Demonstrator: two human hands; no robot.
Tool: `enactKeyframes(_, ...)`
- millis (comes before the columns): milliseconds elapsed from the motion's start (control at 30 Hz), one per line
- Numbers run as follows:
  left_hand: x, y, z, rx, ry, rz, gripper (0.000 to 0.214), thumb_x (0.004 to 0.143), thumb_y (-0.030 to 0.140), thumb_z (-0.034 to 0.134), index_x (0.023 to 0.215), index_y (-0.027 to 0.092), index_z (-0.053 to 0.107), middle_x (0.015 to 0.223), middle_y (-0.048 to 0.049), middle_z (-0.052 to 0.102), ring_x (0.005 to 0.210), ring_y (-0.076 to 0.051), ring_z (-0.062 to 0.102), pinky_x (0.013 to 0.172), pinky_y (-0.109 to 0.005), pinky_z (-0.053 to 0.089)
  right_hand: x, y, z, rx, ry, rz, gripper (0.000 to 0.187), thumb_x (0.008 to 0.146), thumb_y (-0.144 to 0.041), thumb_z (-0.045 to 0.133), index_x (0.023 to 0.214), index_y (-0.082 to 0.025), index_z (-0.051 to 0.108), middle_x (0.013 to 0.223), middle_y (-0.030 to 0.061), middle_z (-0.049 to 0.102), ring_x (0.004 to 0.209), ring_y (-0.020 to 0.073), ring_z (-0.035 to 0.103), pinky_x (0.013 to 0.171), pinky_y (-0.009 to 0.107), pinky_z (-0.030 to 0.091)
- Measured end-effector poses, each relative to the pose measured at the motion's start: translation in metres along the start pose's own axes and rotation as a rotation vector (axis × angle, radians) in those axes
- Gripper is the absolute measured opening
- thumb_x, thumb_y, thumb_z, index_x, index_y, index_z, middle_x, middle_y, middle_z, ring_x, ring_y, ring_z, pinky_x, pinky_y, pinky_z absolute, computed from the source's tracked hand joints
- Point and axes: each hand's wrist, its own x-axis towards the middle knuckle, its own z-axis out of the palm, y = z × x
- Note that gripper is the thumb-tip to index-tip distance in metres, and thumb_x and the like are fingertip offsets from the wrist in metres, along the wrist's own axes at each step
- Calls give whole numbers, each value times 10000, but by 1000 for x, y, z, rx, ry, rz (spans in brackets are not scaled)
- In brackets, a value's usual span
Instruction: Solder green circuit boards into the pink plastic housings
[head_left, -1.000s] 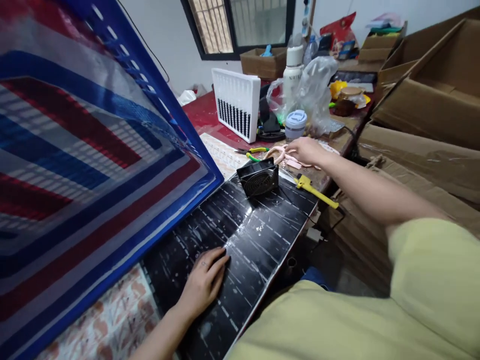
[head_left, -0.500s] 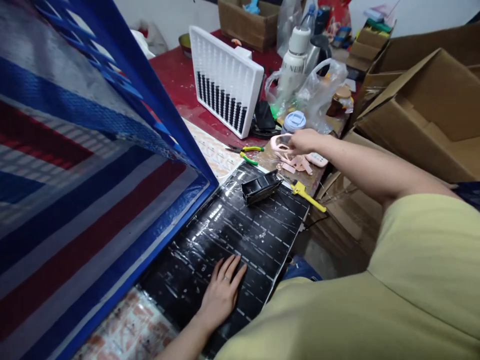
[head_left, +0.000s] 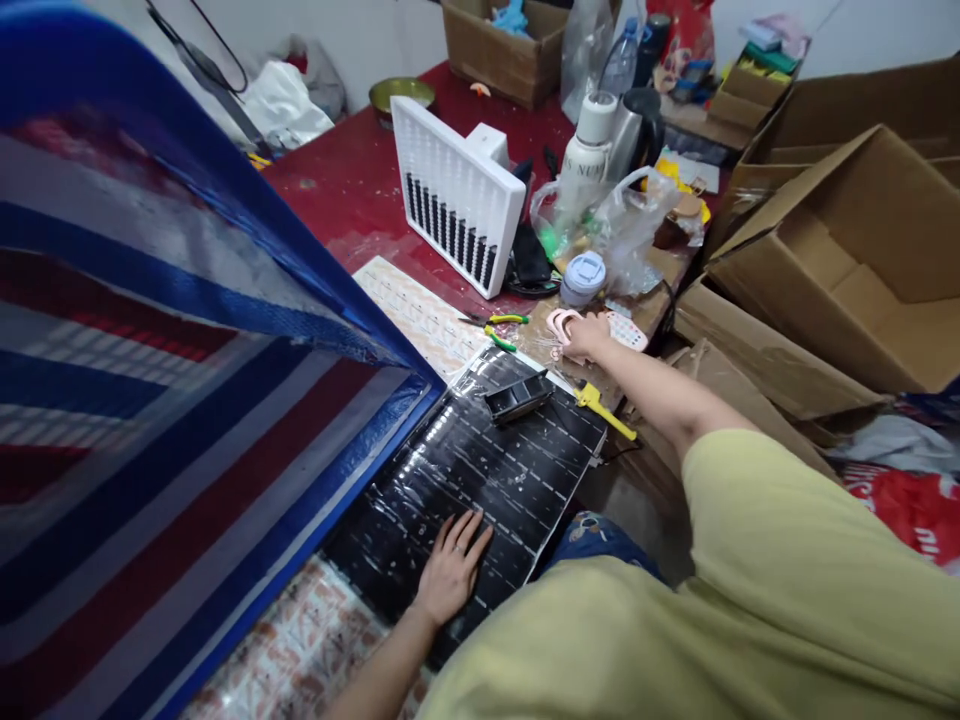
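Observation:
My left hand [head_left: 450,565] lies flat on the black plastic-covered sheet [head_left: 517,480], fingers spread and nothing held. Across the table, my right hand [head_left: 589,336] has its fingers closed on a pink loop-shaped piece [head_left: 557,322]; its fingertips are partly hidden. A white remote-like object with coloured dots [head_left: 627,331] lies just beyond that hand. On the sheet's far end rests a black open holder [head_left: 517,397]. Beside it is a yellow-handled tool [head_left: 606,412], probably a soldering iron. Pliers with green and yellow grips [head_left: 501,330] lie open on the table.
A large blue-framed striped bin [head_left: 225,500] fills the left side. Farther back stand a white bead counting frame [head_left: 459,200], a lidded cup [head_left: 583,278], a white bottle [head_left: 589,150] and plastic bags [head_left: 637,225]. Cardboard boxes [head_left: 840,260] crowd the right.
My right hand has lowered with the pink piece to the table, covering the other pink pieces there. My left hand stays flat on the sheet. The view has shifted slightly.

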Motion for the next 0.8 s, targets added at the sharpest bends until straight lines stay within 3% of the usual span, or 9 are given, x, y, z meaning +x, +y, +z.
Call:
enactKeyframes(133, -4, 0, 3, -48, -23, -57, 466, 848, 96, 497, 1249, 227, 694, 1388, -106, 613, 1319, -266, 532, 1132, -476, 402, 4, -4, 1, -10, -31, 33, 533, 875, -587, 630, 1194, -162, 594, 1265, 103, 557, 1232, 278, 472, 1083, 491, 340)
enactKeyframes(333, -3, 1, 5, -82, -24, -112, 492, 788, 89, 520, 1217, 242, 707, 1367, -90, 631, 1308, -253, 546, 1131, -474, 421, 0, -9, -1, 56, -51, 16, 451, 903, -534, 625, 1157, -161, 613, 1256, 95, 565, 1232, 270, 480, 1085, 502, 355)
enactKeyframes(533, 15, 15, -17, -165, -22, -246, 463, 787, 8, 450, 1120, 197, 711, 1314, -115, 648, 1280, -264, 568, 1064, -509, 507, -3, -13, -17, 160, -26, -21, 380, 929, -481, 611, 1112, -148, 628, 1226, 94, 581, 1225, 262, 487, 1085, 492, 355)
enactKeyframes(667, 49, 15, -50, -394, 96, -418, 336, 894, 94, 434, 1068, 178, 709, 1179, -120, 698, 1136, -242, 660, 957, -441, 581, -17, -13, -39, 256, 72, -72, 353, 955, -441, 574, 1164, -161, 625, 1225, 87, 587, 1224, 259, 476, 1090, 487, 327)
enactKeyframes(800, 122, 3, -90, -724, 190, -574, 251, 928, 242, 487, 983, 179, 724, 913, -76, 747, 861, -205, 722, 828, -385, 600, -44, -7, -64, 364, 187, -66, 324, 989, -358, 485, 1135, -136, 670, 1118, 139, 632, 1139, 286, 477, 987, 430, 367)
